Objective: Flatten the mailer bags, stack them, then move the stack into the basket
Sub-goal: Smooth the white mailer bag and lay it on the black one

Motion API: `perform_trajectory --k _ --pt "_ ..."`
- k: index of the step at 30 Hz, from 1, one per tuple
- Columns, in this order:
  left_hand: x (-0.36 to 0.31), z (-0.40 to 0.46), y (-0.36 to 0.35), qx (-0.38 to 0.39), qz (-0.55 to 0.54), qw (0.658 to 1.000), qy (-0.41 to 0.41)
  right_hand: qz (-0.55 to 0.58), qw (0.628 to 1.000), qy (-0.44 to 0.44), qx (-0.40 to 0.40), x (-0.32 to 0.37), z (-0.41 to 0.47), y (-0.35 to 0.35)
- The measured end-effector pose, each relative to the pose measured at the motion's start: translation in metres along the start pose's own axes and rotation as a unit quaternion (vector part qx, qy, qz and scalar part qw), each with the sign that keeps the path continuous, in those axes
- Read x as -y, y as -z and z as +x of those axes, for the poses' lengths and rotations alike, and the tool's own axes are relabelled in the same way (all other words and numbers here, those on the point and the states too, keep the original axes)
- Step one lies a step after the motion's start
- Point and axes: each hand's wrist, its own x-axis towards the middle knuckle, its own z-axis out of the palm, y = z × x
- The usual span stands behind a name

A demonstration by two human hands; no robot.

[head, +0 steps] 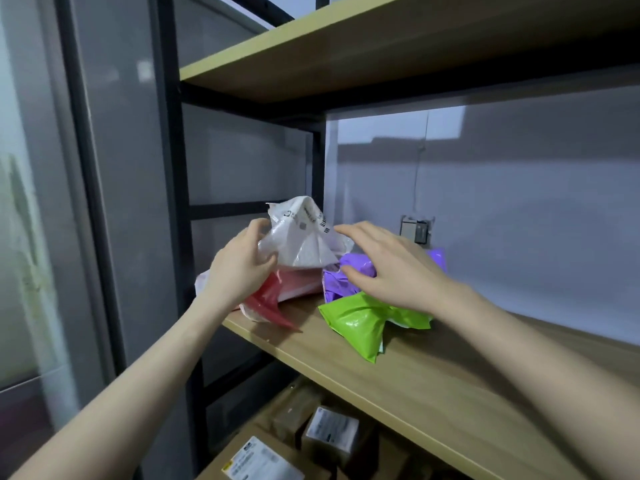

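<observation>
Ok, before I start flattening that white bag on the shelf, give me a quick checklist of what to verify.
1. Left hand grips the crumpled white plastic mailer bag: ok.
2. Right hand free to press, fingers spread above the crumpled purple plastic mailer bag: ok.
3. White bag flat: not ok, it stands peaked and creased.
4. Bare space on the wooden shelf board for flattening: ok, nearer the camera.
5. Other bags stacked: not ok; the red plastic mailer bag, the purple one and the lime green plastic mailer bag lie crumpled.
6. Basket in reach: cannot tell, none in view.
</observation>
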Motion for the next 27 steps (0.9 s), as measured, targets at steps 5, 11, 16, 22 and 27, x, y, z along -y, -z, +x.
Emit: perform_trajectory --k 5,11,16,22,27 --pt "-0.016 0.001 0.002 -0.077 -0.102 0.992 -0.024 0.003 1.000 0.002 -0.001 -0.004 -0.004 -0.001" --pt "-0.070 0.005 0.011 -0.165 -0.196 0.960 -0.113 0.030 0.999 -0.029 -0.030 -0.015 -0.014 0.006" --pt "-0.118 -0.003 0.000 -0.128 -0.247 0.948 -0.154 0.024 0.991 -0.075 -0.104 -0.029 -0.029 0.018" --pt "-0.171 -0.024 -0.016 -0.066 -0.339 0.921 -0.182 0.058 0.978 -0.147 -0.132 -0.046 -0.055 0.038" --pt "-0.182 -0.034 -0.027 -0.008 -0.375 0.903 -0.209 0.104 0.960 -0.179 -0.189 -0.062 -0.080 0.052"
